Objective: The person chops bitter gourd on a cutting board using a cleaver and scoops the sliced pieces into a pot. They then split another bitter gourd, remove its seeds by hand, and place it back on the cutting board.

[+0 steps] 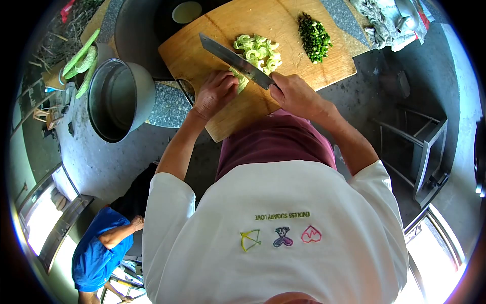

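Right hand: here's the right hand, fingers closed round the handle end of the knife, grip narrow and firm.
Knife: its broad blade runs from that hand towards the far left, slanting over the board, right by the pale green piece.
Left hand: and the left hand is down at the board's near left part, fingers curled in close together, tips on the pale green piece beside the blade.
Pale green piece: on the board, between the two hands, partly hidden by fingers and blade.
Cutting board: a big wooden board, tilted across the view, its near left corner reaching close to the dark red clothing.
Pale slices: just beyond the blade, a loose heap of pale green slices, mid-board.
Dark green heap: over to the far right of the board, finely chopped dark green bits, apart from the slices.
Left side: a deep metal pot, and past it long green vegetables; a large dark pan sits at the board's far left edge.
Far right: crumpled cloth beyond the board's corner.
Right side: a metal frame on the floor.
Near left: another person in a blue top, well apart from the board.
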### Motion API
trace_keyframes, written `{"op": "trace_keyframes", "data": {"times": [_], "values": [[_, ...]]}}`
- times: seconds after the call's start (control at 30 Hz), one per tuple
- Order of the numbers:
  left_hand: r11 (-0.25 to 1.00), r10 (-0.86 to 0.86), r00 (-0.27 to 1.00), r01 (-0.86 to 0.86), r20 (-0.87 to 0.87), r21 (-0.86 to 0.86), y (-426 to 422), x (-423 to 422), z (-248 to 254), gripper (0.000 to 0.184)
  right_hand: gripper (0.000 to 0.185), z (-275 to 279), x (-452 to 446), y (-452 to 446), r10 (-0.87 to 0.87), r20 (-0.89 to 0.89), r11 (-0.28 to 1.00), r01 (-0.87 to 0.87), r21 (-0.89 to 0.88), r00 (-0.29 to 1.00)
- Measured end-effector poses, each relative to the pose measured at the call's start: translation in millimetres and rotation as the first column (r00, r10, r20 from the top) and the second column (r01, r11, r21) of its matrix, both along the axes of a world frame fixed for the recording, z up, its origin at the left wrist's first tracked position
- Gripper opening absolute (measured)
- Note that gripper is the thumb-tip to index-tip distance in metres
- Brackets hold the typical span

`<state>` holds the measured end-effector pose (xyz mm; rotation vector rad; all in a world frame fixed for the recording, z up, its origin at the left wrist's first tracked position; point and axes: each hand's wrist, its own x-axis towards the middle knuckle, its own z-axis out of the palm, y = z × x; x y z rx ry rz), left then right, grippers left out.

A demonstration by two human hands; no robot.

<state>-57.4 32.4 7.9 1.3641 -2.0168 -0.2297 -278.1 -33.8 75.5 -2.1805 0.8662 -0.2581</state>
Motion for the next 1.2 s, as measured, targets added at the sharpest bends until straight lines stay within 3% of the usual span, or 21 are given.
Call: {"op": "trace_keyframes", "data": {"times": [0.23, 0.6, 0.8, 0.93, 1.2], "values": [[0.999, 0.029, 0.999, -0.030, 0.044, 0.017, -1.2, -2.1, -8.9, 0.018, 0.014, 9.5, 3.1, 1.1, -0.009, -0.071, 0.994, 0.017, 0.110, 0.997], [1.000, -0.003, 0.999, 0.004, 0.051, -0.008, -3.5, -1.6, -10.9, 0.017, 0.015, 21.4, 12.5, 10.0, 0.057, -0.216, 0.995, -0.037, 0.096, 0.975], [1.000, 0.007, 0.997, -0.008, 0.072, 0.016, -2.5, -1.0, -12.5, 0.020, 0.016, -10.3, 22.4, 11.4, 0.004, -0.076, 0.999, -0.001, 0.035, 0.997], [0.999, 0.011, 0.998, -0.009, 0.064, -0.031, -2.8, -3.1, -14.6, 0.019, 0.016, 14.3, 17.5, 10.7, 0.067, -0.192, 0.995, -0.052, 0.082, 0.979], [1.000, 0.020, 0.996, -0.020, 0.089, -0.006, -1.3, -1.3, -12.4, 0.019, 0.015, -15.8, 27.6, 11.7, 0.012, -0.054, 0.999, -0.009, 0.046, 0.998]]}}
